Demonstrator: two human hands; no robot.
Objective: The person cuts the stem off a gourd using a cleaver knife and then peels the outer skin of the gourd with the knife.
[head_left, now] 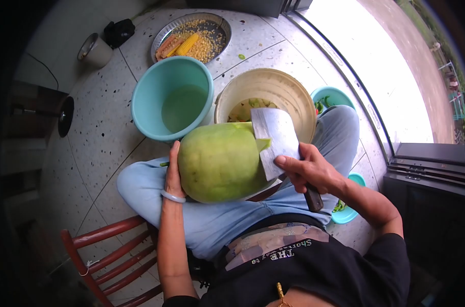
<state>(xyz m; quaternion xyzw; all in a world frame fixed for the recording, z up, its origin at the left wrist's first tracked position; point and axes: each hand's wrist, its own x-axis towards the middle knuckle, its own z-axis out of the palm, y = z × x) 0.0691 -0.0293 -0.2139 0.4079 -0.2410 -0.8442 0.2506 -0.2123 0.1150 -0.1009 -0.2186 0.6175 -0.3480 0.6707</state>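
A large pale green melon lies sideways above my lap. My left hand presses against its left end and steadies it, the fingers partly hidden behind the melon. In my right hand is a cleaver, gripped by its dark handle with the thumb on the blade. The broad blade lies against the melon's right end, and a small strip of green peel sticks up at its edge. Beyond the melon stands a beige bucket with peel scraps and liquid at the bottom.
A teal basin with water stands left of the bucket. Behind it is a metal tray holding corn kernels and cobs. Smaller teal bowls with green and red pieces sit at right. A red wooden chair is at lower left, a doorway at right.
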